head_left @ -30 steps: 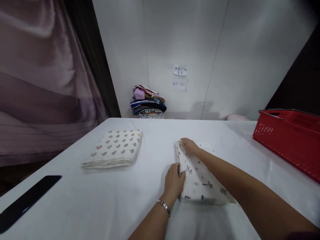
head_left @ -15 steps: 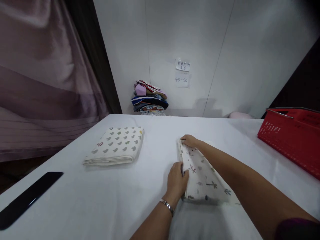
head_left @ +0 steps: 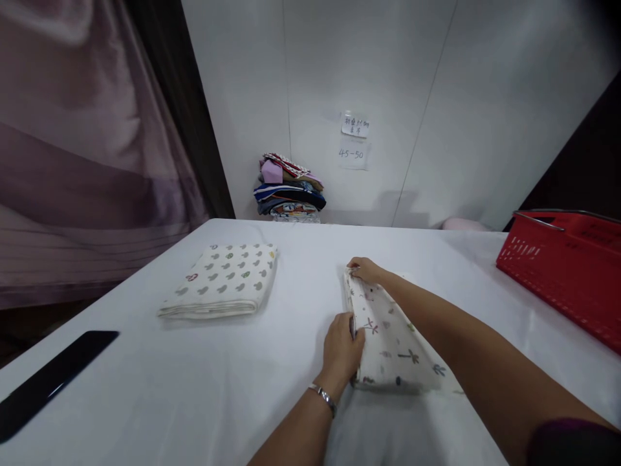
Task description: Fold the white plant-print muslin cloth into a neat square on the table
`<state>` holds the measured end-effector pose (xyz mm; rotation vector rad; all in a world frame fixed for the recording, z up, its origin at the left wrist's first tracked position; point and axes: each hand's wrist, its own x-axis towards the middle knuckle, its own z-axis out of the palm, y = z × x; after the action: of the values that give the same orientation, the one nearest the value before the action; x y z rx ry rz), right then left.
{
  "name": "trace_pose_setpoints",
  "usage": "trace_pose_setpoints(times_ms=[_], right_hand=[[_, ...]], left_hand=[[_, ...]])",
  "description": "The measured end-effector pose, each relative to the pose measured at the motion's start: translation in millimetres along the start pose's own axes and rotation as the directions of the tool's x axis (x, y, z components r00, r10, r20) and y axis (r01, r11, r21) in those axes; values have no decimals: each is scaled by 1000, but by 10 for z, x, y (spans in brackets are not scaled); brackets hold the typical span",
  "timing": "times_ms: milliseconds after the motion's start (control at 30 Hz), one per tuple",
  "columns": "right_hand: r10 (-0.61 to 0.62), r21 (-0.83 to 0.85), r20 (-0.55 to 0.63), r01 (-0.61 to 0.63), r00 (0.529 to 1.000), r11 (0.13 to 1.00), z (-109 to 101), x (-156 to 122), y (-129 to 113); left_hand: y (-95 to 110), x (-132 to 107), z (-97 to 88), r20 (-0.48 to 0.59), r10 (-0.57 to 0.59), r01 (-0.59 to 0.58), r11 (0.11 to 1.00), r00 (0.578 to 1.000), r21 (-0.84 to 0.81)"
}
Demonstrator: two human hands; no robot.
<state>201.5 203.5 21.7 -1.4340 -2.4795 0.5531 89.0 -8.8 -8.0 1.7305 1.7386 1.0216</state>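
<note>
A white cloth (head_left: 388,336) printed with small palm trees lies folded on the table, to the right of the middle. My left hand (head_left: 342,346), with a metal bracelet at the wrist, grips the cloth's left edge near its front corner, thumb on top. At the far left corner my right hand (head_left: 366,270) pinches the same edge, its forearm crossing over the cloth's right part and hiding some of it. Off to the left rests a second folded cloth (head_left: 223,278), white with grey mushroom shapes, and neither hand touches it.
On the white table (head_left: 194,388), a black flat object (head_left: 53,382) lies at the left edge. A red plastic basket (head_left: 563,278) stands at the right. Beyond the far edge sits a pile of folded fabrics (head_left: 291,188) against the wall, below paper notes (head_left: 354,139).
Hardly anything differs. Both hands keep their grip on the palm-tree cloth, and the whole view has shifted very slightly.
</note>
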Motion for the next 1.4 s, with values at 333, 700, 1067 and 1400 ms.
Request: trace_pose_setpoints(times_ms=[333, 700, 1067, 1400], right_hand=[[10, -39, 65, -8, 998, 999, 47, 10, -12], [22, 22, 2, -22, 1000, 1000, 58, -69, -6], [15, 144, -177, 11, 984, 989, 180, -119, 48], [-9, 164, -182, 39, 983, 986, 170, -32, 38]], left_hand=[[-4, 4, -1, 8, 3, -3, 1000, 1000, 9], [1, 3, 0, 9, -4, 4, 1000, 1000, 11], [-4, 8, -4, 9, 2, -2, 1000, 1000, 18], [9, 13, -9, 11, -6, 5, 1000, 1000, 22]])
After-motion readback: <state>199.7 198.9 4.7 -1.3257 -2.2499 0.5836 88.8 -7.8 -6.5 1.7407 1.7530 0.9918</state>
